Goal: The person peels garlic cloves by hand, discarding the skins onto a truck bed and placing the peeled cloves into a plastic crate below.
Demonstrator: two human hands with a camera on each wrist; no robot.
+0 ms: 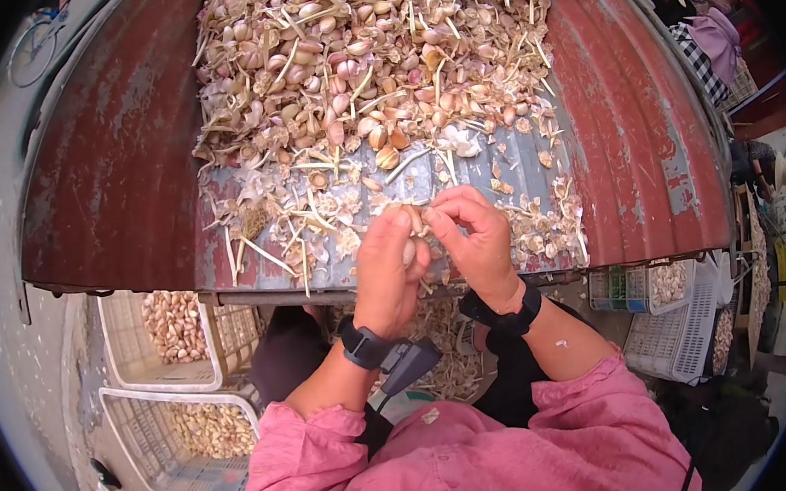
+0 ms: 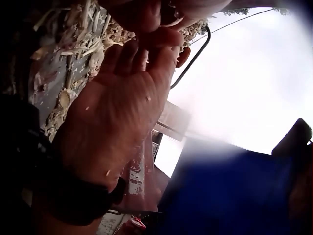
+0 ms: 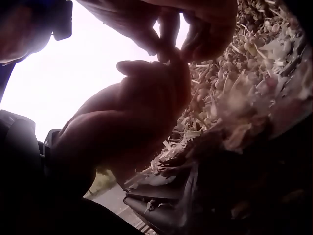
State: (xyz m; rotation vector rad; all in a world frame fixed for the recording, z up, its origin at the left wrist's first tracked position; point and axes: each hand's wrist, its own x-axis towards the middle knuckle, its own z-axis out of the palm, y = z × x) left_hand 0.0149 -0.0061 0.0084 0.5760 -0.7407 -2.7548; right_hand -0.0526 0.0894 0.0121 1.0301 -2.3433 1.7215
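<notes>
Pinching one garlic clove (image 1: 415,218) together, the left hand (image 1: 389,273) and right hand (image 1: 476,239) curl tight (fingertips meeting). Loose cloves (image 1: 369,53) heap at twelve o'clock on the rusty metal sheet (image 1: 111,175).

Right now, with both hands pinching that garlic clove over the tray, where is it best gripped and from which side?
Grip the garlic clove across its plump middle, coming from either side, as the left hand and right hand do. It sits lengthwise between the fingertips above the metal tray, so the narrow ends stay free. A judgement; the clove is mostly hidden.
</notes>
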